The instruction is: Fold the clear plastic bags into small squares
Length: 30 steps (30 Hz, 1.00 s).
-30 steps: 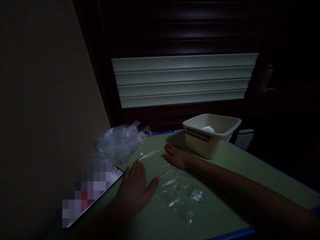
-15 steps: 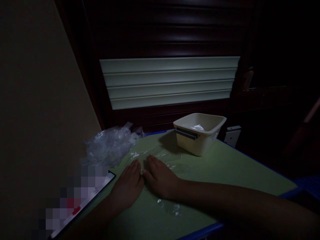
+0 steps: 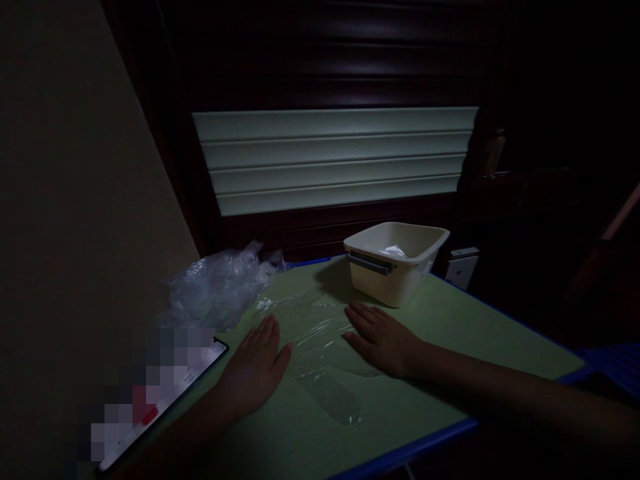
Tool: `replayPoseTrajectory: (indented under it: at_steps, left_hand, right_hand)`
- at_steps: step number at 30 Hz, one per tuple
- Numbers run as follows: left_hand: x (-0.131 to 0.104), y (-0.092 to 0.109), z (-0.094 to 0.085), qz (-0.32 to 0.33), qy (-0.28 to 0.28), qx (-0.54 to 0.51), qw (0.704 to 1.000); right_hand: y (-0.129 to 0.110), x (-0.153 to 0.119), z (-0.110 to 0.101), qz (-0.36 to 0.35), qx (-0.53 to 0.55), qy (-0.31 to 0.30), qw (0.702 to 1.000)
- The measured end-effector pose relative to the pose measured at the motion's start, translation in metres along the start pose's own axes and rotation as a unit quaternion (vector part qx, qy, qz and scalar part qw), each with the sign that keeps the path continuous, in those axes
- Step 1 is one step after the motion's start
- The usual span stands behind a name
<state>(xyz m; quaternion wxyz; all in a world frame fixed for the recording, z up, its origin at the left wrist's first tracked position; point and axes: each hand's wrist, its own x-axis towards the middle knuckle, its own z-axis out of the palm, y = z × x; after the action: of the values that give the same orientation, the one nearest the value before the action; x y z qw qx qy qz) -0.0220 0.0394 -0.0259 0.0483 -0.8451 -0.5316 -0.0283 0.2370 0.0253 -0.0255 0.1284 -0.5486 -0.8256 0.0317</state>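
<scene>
A clear plastic bag point(image 3: 320, 347) lies spread flat on the green table top point(image 3: 450, 333). My left hand point(image 3: 253, 370) rests palm down on the bag's left edge, fingers apart. Pressing flat on the bag's right side is my right hand point(image 3: 383, 337), also with fingers spread. Neither hand grips anything. The room is dim, and the bag's outline is faint.
A crumpled pile of clear plastic bags point(image 3: 215, 290) sits at the table's far left. A cream plastic tub point(image 3: 395, 263) with something clear inside stands at the back. A flat device point(image 3: 160, 400) lies at the near left. The table has a blue rim point(image 3: 400, 453).
My right hand slid from beside my left hand out to the right across the bag. The left hand stayed about where it was.
</scene>
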Motion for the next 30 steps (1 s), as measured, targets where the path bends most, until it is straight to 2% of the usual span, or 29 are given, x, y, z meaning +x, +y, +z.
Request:
replayPoseTrajectory:
  at_steps: [3,6,10,12,15,17,21,27,30]
  left_hand:
    - [-0.001,0.001,-0.001,-0.006,0.001,-0.007,1.0]
    - [-0.001,0.0,0.0,-0.004,0.004,-0.017,1.0]
    - [0.0,-0.004,-0.001,0.033,0.014,-0.024,0.999]
    - [0.001,-0.009,-0.001,0.067,0.021,-0.023,0.997]
    - [0.002,-0.015,-0.001,0.095,0.034,-0.016,0.995]
    - [0.002,-0.017,0.0,0.098,0.044,-0.009,0.994]
    - [0.0,-0.015,0.0,0.085,0.052,0.007,0.995]
    - [-0.001,-0.011,-0.005,0.078,0.031,0.01,0.996]
    - [-0.001,-0.01,-0.006,0.073,0.029,0.006,0.997]
  right_hand:
    - [0.009,-0.006,-0.002,0.017,-0.011,0.012,1.0]
    - [0.006,-0.008,-0.01,0.003,-0.017,0.026,1.0]
    - [-0.026,-0.002,-0.025,-0.047,0.026,0.057,0.997]
    - [-0.048,0.005,-0.028,-0.077,0.057,0.047,0.994]
    - [-0.073,0.017,-0.021,-0.112,0.074,0.015,0.991]
    - [-0.079,0.023,-0.012,-0.103,0.075,-0.009,0.992]
    - [-0.068,0.018,0.0,-0.077,0.064,-0.044,0.994]
    - [-0.038,-0.017,-0.008,-0.052,0.03,-0.072,0.996]
    - [-0.029,-0.026,-0.012,-0.055,0.043,-0.08,0.994]
